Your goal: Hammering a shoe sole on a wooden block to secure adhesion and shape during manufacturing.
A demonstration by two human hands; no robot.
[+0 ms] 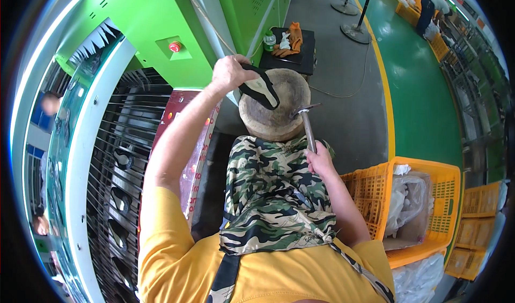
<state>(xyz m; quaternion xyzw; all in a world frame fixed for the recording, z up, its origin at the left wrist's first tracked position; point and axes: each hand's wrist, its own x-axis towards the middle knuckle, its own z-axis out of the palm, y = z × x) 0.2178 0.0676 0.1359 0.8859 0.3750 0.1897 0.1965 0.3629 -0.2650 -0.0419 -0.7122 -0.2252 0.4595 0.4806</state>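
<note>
My left hand (232, 73) is closed around one end of a black shoe (259, 88) with a pale cream underside or lining. The shoe is tilted, its free end over the left part of a round wooden block (290, 83). Whether it touches the block I cannot tell. A hammer (308, 126) is in my right hand (321, 159), its fingers wrapped round the lower handle. The hammer's head is at the block's right edge, beside the shoe and apart from it. A camouflage apron (279, 196) covers my lap, just in front of the block.
To the left, a green machine with a red button (175, 46) adjoins a barred rack (107, 142) bearing several black shoes. Orange gloves (292, 40) and a bottle (269, 41) sit on a dark stand (307, 51). At right is an orange crate (390, 196) with plastic bags. Another person (435, 8) bends far right.
</note>
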